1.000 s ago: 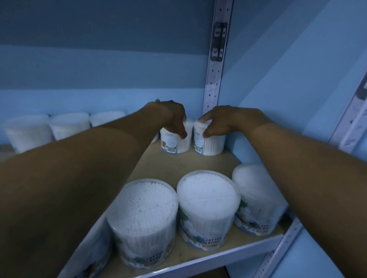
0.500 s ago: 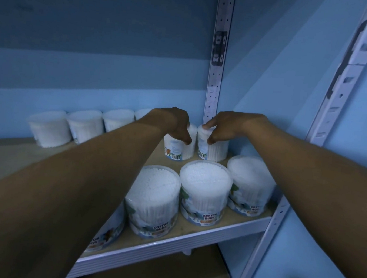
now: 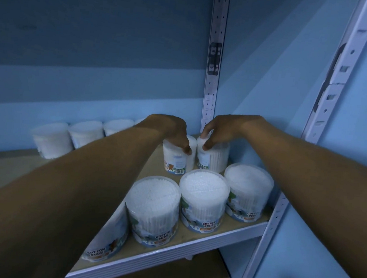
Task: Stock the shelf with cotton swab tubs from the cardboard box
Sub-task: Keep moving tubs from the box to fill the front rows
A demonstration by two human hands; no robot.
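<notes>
Now, L hand (image 3: 174,131) & R hand (image 3: 222,131) gripping round clear-plastic tubs (image 3: 177,160), wood shelf (image 3: 191,239)

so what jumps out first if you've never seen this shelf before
Two bare arms reach in from the bottom corners, the left hand and right hand each with a grip on a tub at the back right corner: the left tub and the right tub, side by side. In front, a front row of Cotton Buds tubs stands along the shelf edge, and a back row lines the wall on the left.
</notes>
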